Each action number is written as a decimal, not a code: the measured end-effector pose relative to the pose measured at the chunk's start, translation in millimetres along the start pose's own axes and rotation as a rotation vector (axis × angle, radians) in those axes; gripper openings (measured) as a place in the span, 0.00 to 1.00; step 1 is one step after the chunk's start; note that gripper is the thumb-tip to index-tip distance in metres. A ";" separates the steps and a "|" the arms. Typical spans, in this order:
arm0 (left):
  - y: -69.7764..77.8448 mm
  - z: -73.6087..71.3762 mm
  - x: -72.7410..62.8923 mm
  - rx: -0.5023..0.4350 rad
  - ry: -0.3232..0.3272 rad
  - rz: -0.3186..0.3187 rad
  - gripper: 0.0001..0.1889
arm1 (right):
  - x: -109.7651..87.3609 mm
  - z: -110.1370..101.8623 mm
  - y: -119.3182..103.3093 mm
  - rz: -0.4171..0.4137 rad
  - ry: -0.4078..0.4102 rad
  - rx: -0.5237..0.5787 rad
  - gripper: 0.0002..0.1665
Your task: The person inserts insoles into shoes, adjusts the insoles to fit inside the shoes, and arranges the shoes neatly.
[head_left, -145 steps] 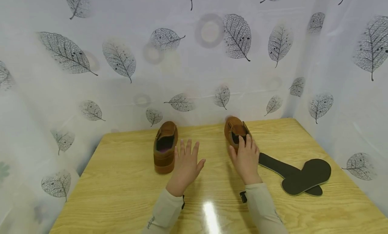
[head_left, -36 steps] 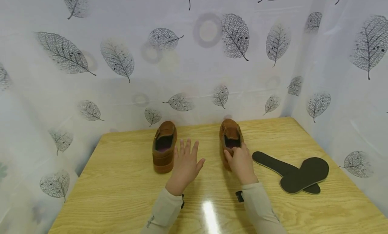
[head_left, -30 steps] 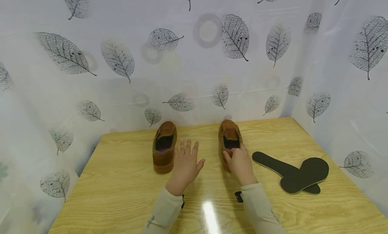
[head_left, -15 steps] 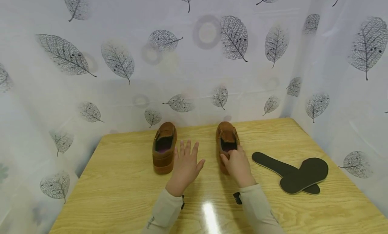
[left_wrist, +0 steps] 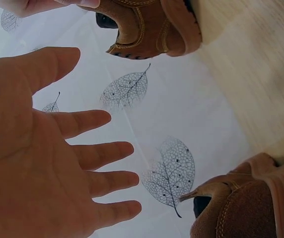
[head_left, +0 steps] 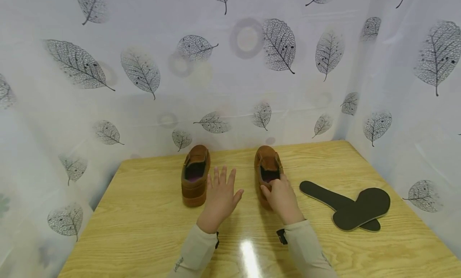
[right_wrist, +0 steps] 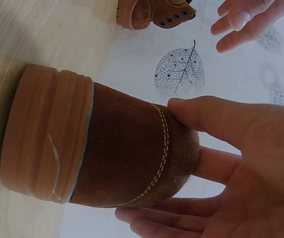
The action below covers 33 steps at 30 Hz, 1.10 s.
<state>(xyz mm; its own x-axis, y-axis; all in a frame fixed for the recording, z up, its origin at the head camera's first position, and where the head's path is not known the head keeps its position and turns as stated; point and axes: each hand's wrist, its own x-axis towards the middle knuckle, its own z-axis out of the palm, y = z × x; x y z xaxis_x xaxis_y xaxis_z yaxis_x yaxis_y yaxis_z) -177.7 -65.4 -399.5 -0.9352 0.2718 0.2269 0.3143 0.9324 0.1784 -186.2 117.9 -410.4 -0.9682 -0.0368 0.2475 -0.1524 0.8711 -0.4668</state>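
My right hand (head_left: 284, 200) grips the heel collar of the right brown leather shoe (head_left: 267, 160). In the right wrist view the thumb presses one side of the heel (right_wrist: 122, 144), one finger goes behind the collar, and the other fingers lie along the far side. The shoe's toe points to the back of the table. My left hand (head_left: 219, 200) is held with fingers spread and straight, holding nothing, just right of the left brown shoe (head_left: 194, 190). Its bare palm (left_wrist: 28, 158) shows in the left wrist view, between the two shoes.
Two black insoles lie crossed on the right: the upper insole (head_left: 363, 210) covers part of the lower insole (head_left: 320, 193). A white leaf-print curtain (head_left: 223, 82) hangs behind and beside the wooden table (head_left: 144, 230).
My right hand has gone from over the right shoe's opening to gripping its heel. That shoe has slid left and a little nearer, and stands straighter. The left hand stays put.
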 end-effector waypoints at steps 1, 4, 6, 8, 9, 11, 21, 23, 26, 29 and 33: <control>0.1 -0.1 0.1 -0.002 0.000 0.000 0.34 | -0.1 -0.3 -0.5 0.000 -0.003 0.000 0.16; 0.2 -0.8 0.1 -0.006 0.007 0.001 0.34 | -0.6 -1.9 -2.5 -0.009 -0.010 -0.001 0.16; 0.3 -1.2 -0.1 -0.007 0.013 0.004 0.34 | -1.1 -2.9 -3.8 -0.018 -0.013 -0.005 0.16; 0.4 -1.8 -0.4 -0.006 0.015 0.004 0.34 | -1.6 -3.6 -5.0 -0.026 -0.018 -0.006 0.15; 0.5 -1.9 -0.5 -0.011 0.014 0.003 0.34 | -2.0 -3.7 -5.4 -0.027 -0.021 -0.005 0.16; 0.7 -2.6 -0.8 -0.017 0.007 -0.001 0.34 | -2.7 -3.9 -6.4 -0.025 -0.027 -0.002 0.16; 0.8 -2.7 -1.0 -0.035 -0.014 -0.008 0.35 | -7.7 -3.7 -13.4 -0.028 -0.057 -0.011 0.17; 1.0 -2.8 -1.2 -0.030 -0.010 -0.006 0.35 | -8.8 -4.0 -14.9 -0.036 -0.059 -0.018 0.18; 1.6 -3.5 -1.6 -0.026 -0.009 -0.005 0.34 | -10.0 -4.1 -16.6 -0.049 -0.065 -0.030 0.18; 1.9 -4.1 -2.1 -0.022 -0.013 -0.002 0.34 | -11.5 -4.9 -18.7 -0.058 -0.065 -0.038 0.18; 2.0 -3.9 -2.5 -0.020 -0.031 0.004 0.34 | -13.8 -5.5 -21.3 -0.057 -0.071 -0.034 0.18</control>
<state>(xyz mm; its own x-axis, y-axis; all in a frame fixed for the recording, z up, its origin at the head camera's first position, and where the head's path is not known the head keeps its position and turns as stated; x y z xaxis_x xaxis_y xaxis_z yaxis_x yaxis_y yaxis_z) -174.1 -65.2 -396.0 -0.9384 0.2830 0.1982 0.3209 0.9265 0.1967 -168.5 102.5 -399.2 -0.9699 -0.1208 0.2112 -0.2023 0.8827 -0.4242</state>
